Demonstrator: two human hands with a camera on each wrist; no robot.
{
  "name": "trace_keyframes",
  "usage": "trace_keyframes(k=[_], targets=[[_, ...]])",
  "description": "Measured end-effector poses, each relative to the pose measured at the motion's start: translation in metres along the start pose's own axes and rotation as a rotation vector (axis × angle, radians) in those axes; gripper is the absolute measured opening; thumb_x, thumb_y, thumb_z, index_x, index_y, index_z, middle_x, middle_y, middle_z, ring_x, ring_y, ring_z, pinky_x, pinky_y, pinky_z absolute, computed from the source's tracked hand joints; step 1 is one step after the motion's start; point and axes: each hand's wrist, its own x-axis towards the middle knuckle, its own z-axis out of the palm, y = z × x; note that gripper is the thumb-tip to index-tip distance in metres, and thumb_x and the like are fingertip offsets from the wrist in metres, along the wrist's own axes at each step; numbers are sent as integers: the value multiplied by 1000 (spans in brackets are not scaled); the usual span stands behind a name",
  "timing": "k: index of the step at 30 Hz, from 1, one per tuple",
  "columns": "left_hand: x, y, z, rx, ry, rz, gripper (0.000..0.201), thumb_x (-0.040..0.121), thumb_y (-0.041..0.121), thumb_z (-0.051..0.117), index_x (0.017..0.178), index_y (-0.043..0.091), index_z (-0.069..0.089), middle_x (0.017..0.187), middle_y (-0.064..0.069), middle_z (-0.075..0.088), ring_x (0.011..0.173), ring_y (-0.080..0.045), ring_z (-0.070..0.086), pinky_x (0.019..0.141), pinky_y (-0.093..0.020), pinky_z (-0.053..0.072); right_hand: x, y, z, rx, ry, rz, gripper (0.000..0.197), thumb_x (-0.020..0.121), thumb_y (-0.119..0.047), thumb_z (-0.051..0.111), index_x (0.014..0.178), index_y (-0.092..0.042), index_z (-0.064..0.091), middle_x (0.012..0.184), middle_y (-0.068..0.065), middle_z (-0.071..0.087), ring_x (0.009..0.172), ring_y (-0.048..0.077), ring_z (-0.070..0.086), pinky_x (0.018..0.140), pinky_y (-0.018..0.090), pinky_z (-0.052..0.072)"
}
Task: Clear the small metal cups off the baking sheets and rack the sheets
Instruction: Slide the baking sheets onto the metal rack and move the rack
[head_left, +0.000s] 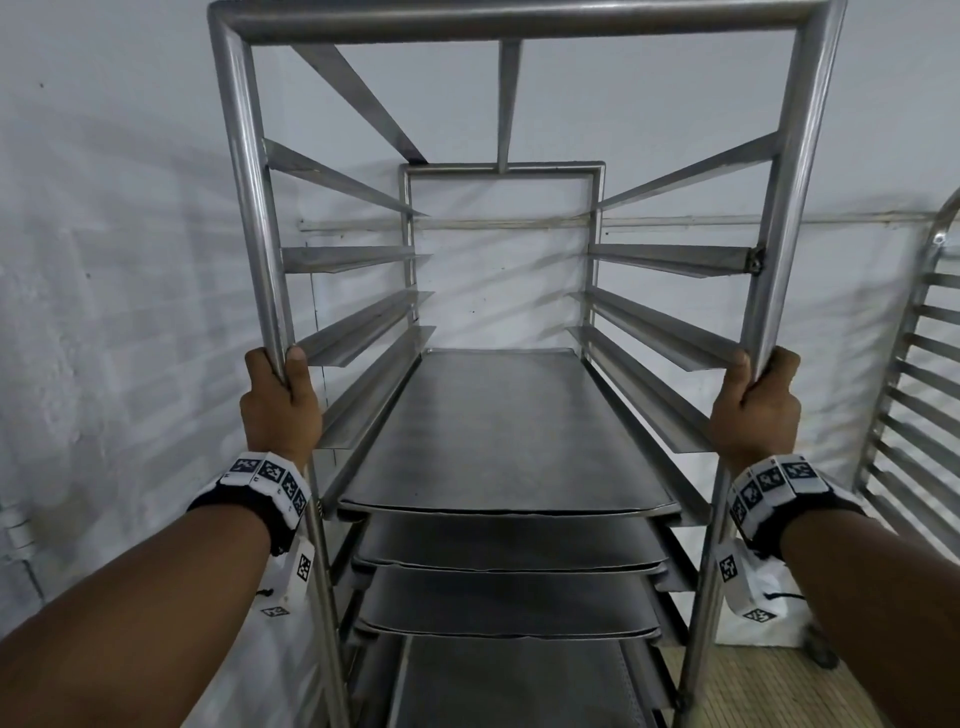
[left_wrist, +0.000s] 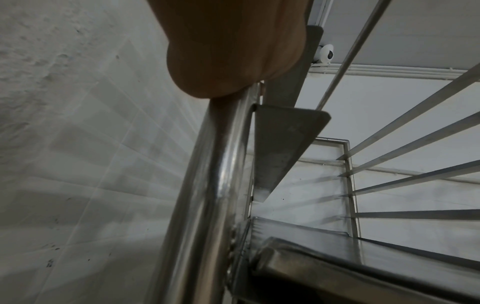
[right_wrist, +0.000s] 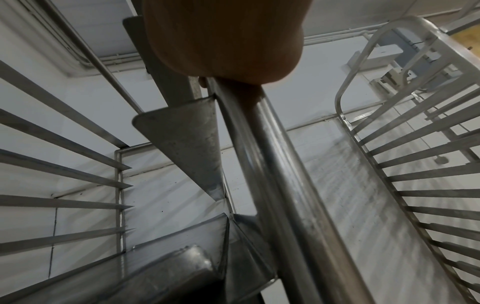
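Steel rack, tubular frame, angled side runners on both sides. Upper runners bare. Four dark, dull baking sheets sit on the lower runners, stacked one level above another, front edges slightly wavy and overhanging toward the viewer. Top sheet flat, nothing on its surface.

Left hand wrapped round the rack's left front post, thumb up along the inner side. Right hand wrapped round the right front post the same way. Both wrists carry bands with black-and-white markers.

Wrist views: heel of each palm against the post; fingers mostly hidden.

Second rack stands to the right, near, runners bare. White wall behind. Tan floor at lower right.
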Motion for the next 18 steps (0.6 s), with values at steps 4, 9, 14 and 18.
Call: trace_keyframes(k=[4,9,14,18], targets=[[7,-6,-3,32,-91,-42,47,104,60,34,113,14,38,73,-8,58,67,-38,60,64,-45,48,3,-2,-4,-8,-76,25,36,104,-43,35,116,-8,36,74,18,54,73,48,56,62,41,37],[14,3,-20,139,-294,-134,53,99,70,31,111,19,37,85,-16,64,79,-39,64,74,-47,50,6,-10,-22,-98,-289,95,41,102,-54,30,112,-14,31,81,21,56,78,43,56,70,44,42],[24,33,-41,313,-425,-281,54,98,62,41,116,13,52,103,-16,64,94,-39,63,86,-49,57,19,-33,-52,-307,-493,195,49,98,-61,34,113,-15,39,104,24,62,89,41,58,77,41,41],[23,53,-53,451,-555,-243,47,92,40,57,115,0,62,108,-21,70,92,-38,68,77,-41,59,19,-57,-70,-456,-565,174,50,94,-45,52,127,-8,50,122,22,61,105,40,59,84,38,44]])
